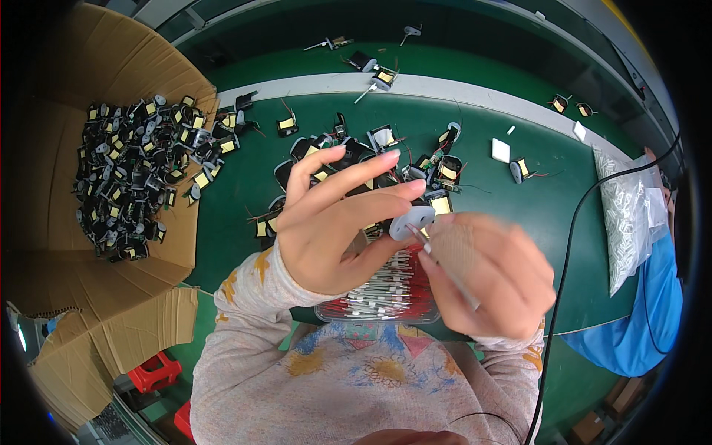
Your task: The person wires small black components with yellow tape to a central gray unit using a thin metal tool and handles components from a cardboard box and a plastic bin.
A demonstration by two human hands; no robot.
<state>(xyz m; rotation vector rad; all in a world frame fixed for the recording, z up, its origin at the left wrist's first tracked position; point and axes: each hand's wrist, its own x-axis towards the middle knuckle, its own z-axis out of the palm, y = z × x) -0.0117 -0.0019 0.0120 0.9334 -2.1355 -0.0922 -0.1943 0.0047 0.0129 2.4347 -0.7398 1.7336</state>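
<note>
My left hand (326,230) pinches a small grey oval plastic part (410,221) between thumb and fingertips, its other fingers spread. Close against it, my right hand (497,271) is closed round a slim, pointed tool (458,280), whose tip meets the grey part. Motion blurs the right hand, so the tool's exact kind is unclear. Below both hands sits a clear tray (378,320) full of thin white-ended leads with red wires. Just beyond my fingers lies a heap of black parts (356,150) with yellow pads, grey ends and thin wires, partly hidden by my left hand.
A large cardboard box (55,245) full of similar black parts stands at the left. At the right are a bag of small white pieces (624,222), a blue cloth (638,326) and a hanging black cable (565,259). A white ledge (475,90) borders the green table's far side.
</note>
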